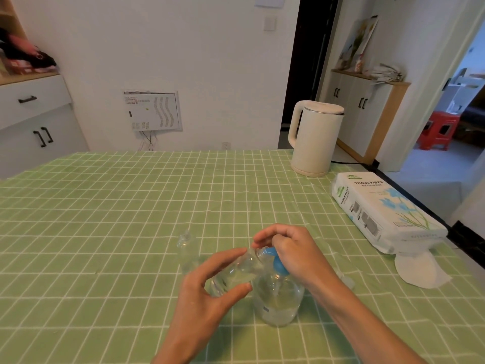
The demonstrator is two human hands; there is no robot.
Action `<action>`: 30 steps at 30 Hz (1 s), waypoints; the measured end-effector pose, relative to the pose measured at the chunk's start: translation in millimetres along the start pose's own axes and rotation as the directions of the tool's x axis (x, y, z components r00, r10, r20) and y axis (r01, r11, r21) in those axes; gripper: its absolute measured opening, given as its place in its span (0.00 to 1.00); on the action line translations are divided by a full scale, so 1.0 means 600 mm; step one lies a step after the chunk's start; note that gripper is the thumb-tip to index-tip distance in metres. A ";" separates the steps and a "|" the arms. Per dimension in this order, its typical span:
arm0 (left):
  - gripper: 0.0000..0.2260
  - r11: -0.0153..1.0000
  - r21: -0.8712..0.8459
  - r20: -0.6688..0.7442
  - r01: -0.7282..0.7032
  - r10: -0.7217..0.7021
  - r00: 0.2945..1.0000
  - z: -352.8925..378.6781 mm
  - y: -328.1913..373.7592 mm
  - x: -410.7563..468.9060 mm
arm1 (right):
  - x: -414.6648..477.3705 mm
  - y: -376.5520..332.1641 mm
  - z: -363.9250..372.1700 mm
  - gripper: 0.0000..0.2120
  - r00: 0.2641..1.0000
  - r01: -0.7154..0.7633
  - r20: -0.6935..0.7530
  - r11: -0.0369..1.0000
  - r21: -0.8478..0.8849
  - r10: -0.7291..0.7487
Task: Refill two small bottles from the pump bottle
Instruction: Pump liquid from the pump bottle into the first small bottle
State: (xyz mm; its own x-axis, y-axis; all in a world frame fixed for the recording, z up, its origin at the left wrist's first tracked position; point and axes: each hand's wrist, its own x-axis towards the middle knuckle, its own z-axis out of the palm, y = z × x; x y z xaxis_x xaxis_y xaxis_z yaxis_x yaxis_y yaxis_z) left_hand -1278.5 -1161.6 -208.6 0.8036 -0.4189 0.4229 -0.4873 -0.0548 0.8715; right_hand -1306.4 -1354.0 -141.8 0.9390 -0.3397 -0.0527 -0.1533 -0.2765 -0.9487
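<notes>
In left grip [207, 292]: small bottle [236, 271], tilted, pinched between thumb and curled fingers, mouth against blue pump head [275, 261]. Under right grip [294, 250]: that pump head, fingers curled over it, apparently pressing. Below: pump bottle [278, 303], upright on bench [105, 206], part full. Just left, beyond: second bottle [186, 250], upright, seemingly uncapped, fill level unclear. Judged mid-fill of one bottle; level inside hard to read; capping not yet done.
</notes>
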 end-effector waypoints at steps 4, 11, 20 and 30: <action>0.23 0.999 -0.037 -0.012 0.011 -0.012 1.000 -0.003 0.008 0.000 | -0.002 -0.009 -0.005 0.20 1.000 -0.006 -0.014 1.000 -0.001 0.006; 0.23 0.998 -0.058 -0.045 0.002 -0.005 0.999 -0.004 0.006 0.000 | 0.000 -0.016 -0.011 0.19 1.000 -0.005 -0.012 1.000 -0.026 0.005; 0.24 0.999 -0.038 -0.061 -0.011 0.008 0.998 0.000 -0.005 -0.002 | 0.002 0.000 -0.001 0.21 1.000 -0.010 0.016 1.000 -0.011 0.011; 0.26 0.999 -0.034 -0.064 -0.033 0.030 0.998 0.001 0.002 -0.001 | -0.004 -0.014 -0.009 0.19 1.000 -0.026 -0.015 0.998 -0.059 0.025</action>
State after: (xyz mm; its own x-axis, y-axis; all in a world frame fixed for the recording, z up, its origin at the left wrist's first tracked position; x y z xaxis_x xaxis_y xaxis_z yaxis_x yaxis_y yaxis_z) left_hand -1279.9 -1161.9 -208.1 0.8086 -0.3617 0.4641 -0.5013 -0.0105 0.8652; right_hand -1309.2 -1355.8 -132.1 0.9301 -0.3603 -0.0715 -0.1953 -0.3203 -0.9270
